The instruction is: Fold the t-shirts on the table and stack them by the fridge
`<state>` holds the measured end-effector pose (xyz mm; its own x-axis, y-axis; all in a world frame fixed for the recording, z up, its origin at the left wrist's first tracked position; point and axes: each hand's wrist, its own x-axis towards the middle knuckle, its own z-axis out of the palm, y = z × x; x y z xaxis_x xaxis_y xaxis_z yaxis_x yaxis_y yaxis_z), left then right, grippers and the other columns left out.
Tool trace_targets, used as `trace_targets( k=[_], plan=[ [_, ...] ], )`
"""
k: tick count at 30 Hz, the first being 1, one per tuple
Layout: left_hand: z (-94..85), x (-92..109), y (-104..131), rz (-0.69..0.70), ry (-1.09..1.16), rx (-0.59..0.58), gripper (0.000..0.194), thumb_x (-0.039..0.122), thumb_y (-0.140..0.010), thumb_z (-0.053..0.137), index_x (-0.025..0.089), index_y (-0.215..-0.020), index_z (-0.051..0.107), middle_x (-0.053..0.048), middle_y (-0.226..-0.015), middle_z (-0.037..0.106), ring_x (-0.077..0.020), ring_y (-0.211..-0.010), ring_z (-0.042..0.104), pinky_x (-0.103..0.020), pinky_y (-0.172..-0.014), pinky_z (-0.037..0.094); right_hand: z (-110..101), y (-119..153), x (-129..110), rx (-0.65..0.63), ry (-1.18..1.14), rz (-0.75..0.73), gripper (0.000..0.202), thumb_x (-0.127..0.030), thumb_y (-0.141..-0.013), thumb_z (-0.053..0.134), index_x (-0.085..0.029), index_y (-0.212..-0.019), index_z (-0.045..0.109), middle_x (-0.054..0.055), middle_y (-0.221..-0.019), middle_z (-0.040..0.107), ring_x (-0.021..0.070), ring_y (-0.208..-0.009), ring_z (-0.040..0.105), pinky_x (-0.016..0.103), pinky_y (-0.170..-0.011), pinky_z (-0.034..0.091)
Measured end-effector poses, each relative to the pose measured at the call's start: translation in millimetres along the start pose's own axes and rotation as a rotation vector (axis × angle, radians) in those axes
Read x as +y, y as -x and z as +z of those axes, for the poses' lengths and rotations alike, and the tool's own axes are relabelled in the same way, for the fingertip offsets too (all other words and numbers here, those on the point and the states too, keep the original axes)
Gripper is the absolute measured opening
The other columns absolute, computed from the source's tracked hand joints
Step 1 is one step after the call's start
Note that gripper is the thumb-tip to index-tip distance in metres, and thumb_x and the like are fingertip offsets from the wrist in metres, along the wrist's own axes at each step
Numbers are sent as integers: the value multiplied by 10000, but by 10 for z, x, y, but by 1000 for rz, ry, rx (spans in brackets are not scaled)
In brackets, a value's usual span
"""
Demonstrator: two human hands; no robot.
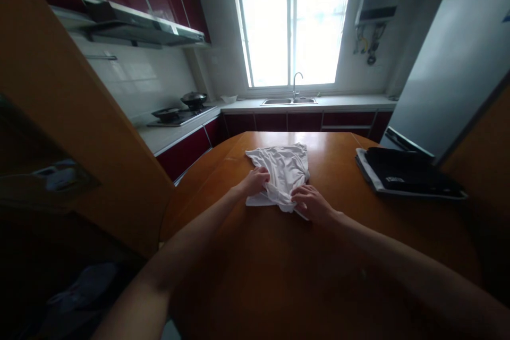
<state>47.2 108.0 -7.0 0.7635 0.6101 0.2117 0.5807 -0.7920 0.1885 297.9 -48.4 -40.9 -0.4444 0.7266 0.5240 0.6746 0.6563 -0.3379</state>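
A crumpled white cloth (285, 164) lies on the brown wooden table (255, 265), its near edge bunched between my hands. My left hand (256, 180) is closed on the cloth's left side, with the fingers curled into the fabric. At the near right corner, my right hand (311, 203) grips the cloth with bent fingers. Wrinkles run across the cloth, and its far edge rests on the table beyond my hands.
Folded dark garments (410, 172) with a white layer lie at the table's right side. Behind the table are a counter with a sink (290, 101), a stove with pans (194, 99) at the left and a fridge (450, 64) at the right.
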Motion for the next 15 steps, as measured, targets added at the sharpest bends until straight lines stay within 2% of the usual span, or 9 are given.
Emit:
trace_targets(
  k=[2, 4, 7, 9, 11, 15],
  plan=[
    [-118, 56, 109, 59, 31, 27, 36, 214, -820, 654, 182, -837, 654, -95, -1049, 656, -237, -1002, 587, -338, -914, 452, -34, 19, -73, 117, -73, -15, 220, -168, -897, 588, -243, -1045, 732, 83, -1111, 724, 230, -1034, 649, 395, -944, 486],
    [-262, 123, 283, 123, 59, 58, 76, 246, -859, 627, 193, -808, 609, -74, -982, 675, -211, -931, 598, -333, -935, 446, -115, 32, -157, 229, -124, -24, 265, -186, -932, 555, -247, -1136, 713, 101, -1190, 712, 234, -1084, 650, 403, -955, 501],
    [-497, 265, 645, 201, 32, 91, 167, 304, -940, 563, 214, -800, 561, -30, -891, 670, -191, -886, 602, -364, -1067, 374, -301, 75, -293, 309, -178, 15, 267, -228, -968, 518, -235, -1161, 703, 120, -1171, 710, 241, -1086, 655, 402, -941, 519],
    [-634, 387, 911, 211, -31, 77, 208, 349, -982, 522, 223, -823, 564, -22, -856, 650, -194, -880, 602, -368, -1074, 365, -444, 130, -383, 278, -210, 46, 253, -258, -986, 497, -225, -1125, 705, 112, -1055, 716, 223, -964, 673, 360, -855, 537],
    [-727, 520, 1167, 224, -81, 47, 234, 384, -1005, 498, 227, -857, 588, -34, -870, 647, -204, -875, 603, -351, -1002, 407, -584, 205, -479, 195, -209, 20, 251, -262, -997, 483, -223, -1113, 703, 93, -978, 701, 192, -840, 658, 310, -766, 523],
    [-747, 792, 1606, 225, -27, -72, 250, 423, -1023, 488, 247, -974, 658, -38, -905, 657, -188, -811, 618, -281, -819, 452, -799, 382, -731, -76, -143, -111, 294, -185, -999, 461, -232, -1174, 692, 74, -964, 686, 160, -794, 631, 259, -719, 469]
  ],
)
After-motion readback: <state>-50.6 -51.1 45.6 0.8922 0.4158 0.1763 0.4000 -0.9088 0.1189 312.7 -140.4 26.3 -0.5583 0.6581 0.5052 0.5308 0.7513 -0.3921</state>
